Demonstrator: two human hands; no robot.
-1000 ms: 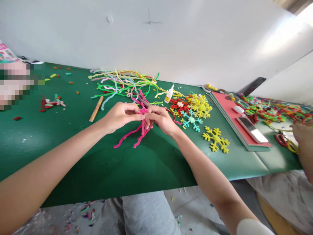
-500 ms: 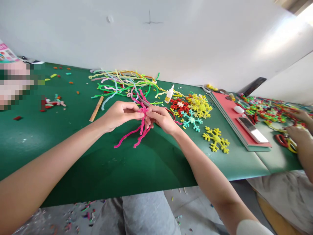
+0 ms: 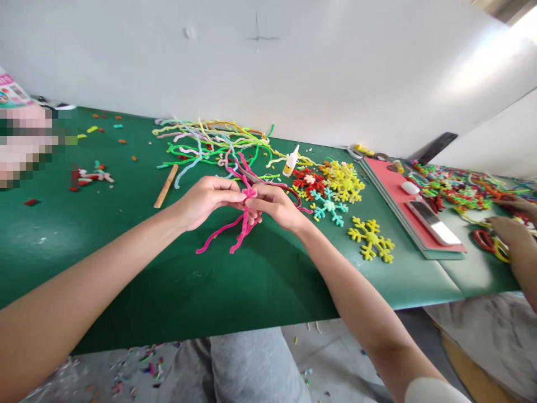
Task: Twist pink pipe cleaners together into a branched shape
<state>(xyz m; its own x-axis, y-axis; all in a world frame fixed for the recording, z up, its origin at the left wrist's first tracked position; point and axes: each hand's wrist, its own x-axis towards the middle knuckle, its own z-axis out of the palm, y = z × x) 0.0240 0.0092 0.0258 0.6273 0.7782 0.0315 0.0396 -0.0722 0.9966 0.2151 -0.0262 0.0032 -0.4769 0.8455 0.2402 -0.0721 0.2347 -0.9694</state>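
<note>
A person sits at a green table point(image 3: 272, 291), both bare forearms stretched forward; the left hand point(image 3: 205, 204) pinches a pink piece point(image 3: 249, 193) narrowly between thumb and fingertips, and the right hand point(image 3: 274, 206) pinches it from the other side, just as narrowly; the piece sits between the two hands, at the middle of the table, its loose fuzzy strands hanging toward the near edge.

Just behind the right hand lie scissors point(image 3: 295, 193), partly hidden by it; beyond the hands spreads a tangle of coloured stems point(image 3: 210, 140), with a wooden stick point(image 3: 166, 186) near the left hand; a small white bottle point(image 3: 290, 162) stands beyond the right hand; beside it are red flakes point(image 3: 302, 182), yellow flakes point(image 3: 344, 182) and a turquoise flake point(image 3: 329, 206), with a single olive flake point(image 3: 371, 239) nearer; further right, a phone point(image 3: 434, 223) rests on a red folder point(image 3: 388, 187); another person point(image 3: 520, 243) reaches in at the far right.
</note>
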